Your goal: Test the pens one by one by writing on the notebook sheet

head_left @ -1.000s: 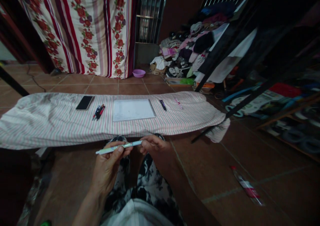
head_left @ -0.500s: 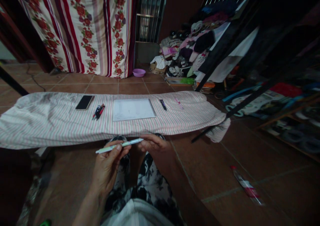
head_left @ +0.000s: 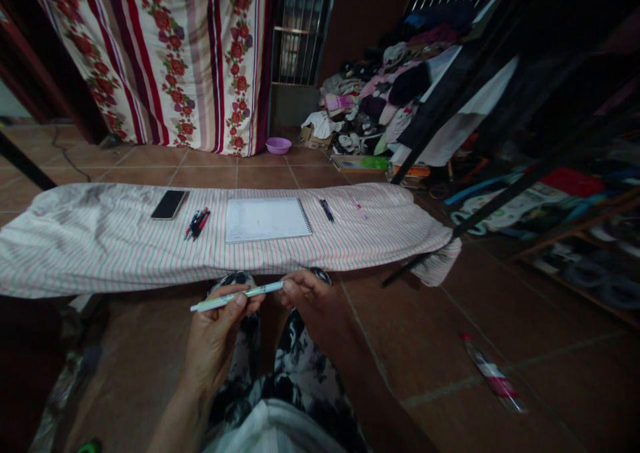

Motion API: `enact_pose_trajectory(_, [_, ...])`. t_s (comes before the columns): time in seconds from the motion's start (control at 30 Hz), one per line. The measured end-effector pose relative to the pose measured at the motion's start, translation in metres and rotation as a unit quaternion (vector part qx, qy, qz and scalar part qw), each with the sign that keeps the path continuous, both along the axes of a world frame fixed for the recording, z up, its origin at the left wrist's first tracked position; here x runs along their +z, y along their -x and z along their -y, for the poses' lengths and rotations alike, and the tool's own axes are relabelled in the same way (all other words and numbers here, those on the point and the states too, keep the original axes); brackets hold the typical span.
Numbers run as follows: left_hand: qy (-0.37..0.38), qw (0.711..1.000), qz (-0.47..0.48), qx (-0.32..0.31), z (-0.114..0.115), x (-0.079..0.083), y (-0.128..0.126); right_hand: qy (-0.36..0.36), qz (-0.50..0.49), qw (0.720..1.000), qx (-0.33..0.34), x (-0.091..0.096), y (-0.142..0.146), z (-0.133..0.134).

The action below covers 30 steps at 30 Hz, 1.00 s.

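A pale green and white pen (head_left: 220, 301) is held level above my lap, in front of the cloth-covered bench. My left hand (head_left: 223, 323) grips its barrel between thumb and fingers. At the pen's right end, my right hand (head_left: 307, 296) pinches the tip with thumb and forefinger. Beyond my hands, a spiral notebook (head_left: 267, 219) lies on the striped cloth (head_left: 125, 259). Several pens (head_left: 197, 224) are bunched to the notebook's left, and dark pens (head_left: 327, 211) lie to its right. Farther right is a pink pen (head_left: 358, 207).
A phone (head_left: 170, 205) lies on the cloth's left part. On the tiled floor at right is a plastic bottle (head_left: 495, 376) with a red cap. A purple basin (head_left: 278, 146) and a heap of clothes (head_left: 380, 93) are behind the bench. A dark metal bar (head_left: 480, 216) slants at right.
My right hand's fingers have curled in and closed on the pen's tip, where before they were straighter beside it. The left hand keeps its hold, nearly unmoved.
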<state>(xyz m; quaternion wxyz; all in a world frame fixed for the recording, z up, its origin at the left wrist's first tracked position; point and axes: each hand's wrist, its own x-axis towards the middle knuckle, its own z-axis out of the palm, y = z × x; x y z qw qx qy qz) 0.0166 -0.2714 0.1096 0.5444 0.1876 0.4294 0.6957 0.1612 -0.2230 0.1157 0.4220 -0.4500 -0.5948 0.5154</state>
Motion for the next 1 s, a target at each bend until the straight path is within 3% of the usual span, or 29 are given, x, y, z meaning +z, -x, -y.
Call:
enact_pose_trajectory(0.17, [-0.003,1.0,-0.005,0.0,0.0006,-0.0026,0.0014,-0.025,0.014,1.0,0.008,-0.0002,0.0007,0.0])
enact_pose_trajectory(0.4, [0.007,1.0,0.015,0.016,0.0,0.0,0.003,0.004,-0.11,0.994,0.012,-0.0083,0.004,-0.001])
enact_pose_trajectory(0.57, [0.03,0.999,0.03,0.011,-0.0004,0.0003,0.0015,-0.008,-0.086,0.996,-0.008,-0.0075,0.003,-0.0007])
enact_pose_trajectory(0.87, [0.009,1.0,0.006,0.007,-0.0007,0.0012,-0.0002,0.003,0.0,1.0,-0.019,-0.0015,0.0022,-0.0017])
enact_pose_trajectory(1.0, [0.008,1.0,0.009,0.009,-0.0004,0.0001,0.0001,0.004,-0.027,1.0,-0.015,-0.0038,0.0033,-0.0004])
